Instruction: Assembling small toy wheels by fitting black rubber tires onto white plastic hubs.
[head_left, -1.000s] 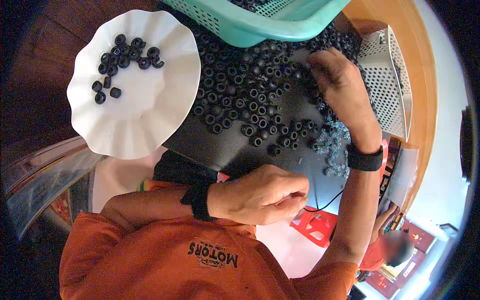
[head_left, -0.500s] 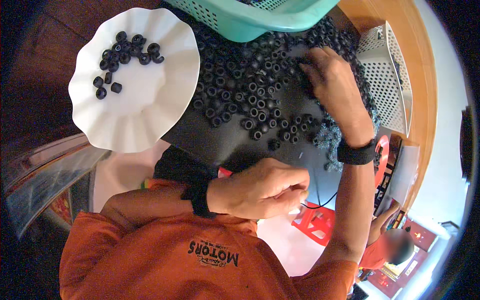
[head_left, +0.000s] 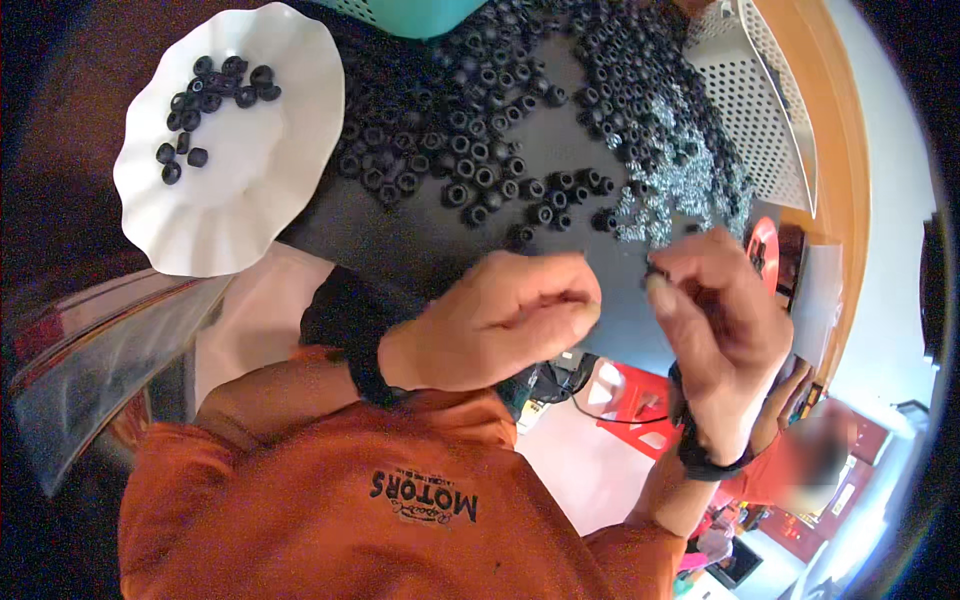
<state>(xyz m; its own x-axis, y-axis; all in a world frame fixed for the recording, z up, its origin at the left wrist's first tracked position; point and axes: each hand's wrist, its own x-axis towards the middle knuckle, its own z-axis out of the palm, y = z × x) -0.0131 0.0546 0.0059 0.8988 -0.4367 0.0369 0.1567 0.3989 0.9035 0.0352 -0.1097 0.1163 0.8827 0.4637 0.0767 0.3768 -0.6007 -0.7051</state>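
My left hand (head_left: 500,320) is closed in front of my chest, its fingers curled in. Whatever it may hold is hidden. To its right and a little apart, my right hand (head_left: 725,320) pinches a small black ring-shaped piece (head_left: 654,272) between thumb and forefinger, partly covered by the fingertips. Beyond both hands, many loose black ring-shaped pieces (head_left: 480,165) with open centres are spread over the dark table (head_left: 400,235). Small silvery metal springs (head_left: 665,180) lie heaped at the right, just past my right hand.
A white wavy-rimmed plate (head_left: 290,215) with several black pieces stands at left. A green perforated basket (head_left: 420,15) is at the far edge, a white perforated basket (head_left: 745,90) at far right. A red stool (head_left: 630,400) stands below. Another person (head_left: 800,460) sits at lower right.
My right hand has come back from the black pieces toward my left hand, now with a small black piece in its pinch. My left hand has risen slightly. The view has shifted.
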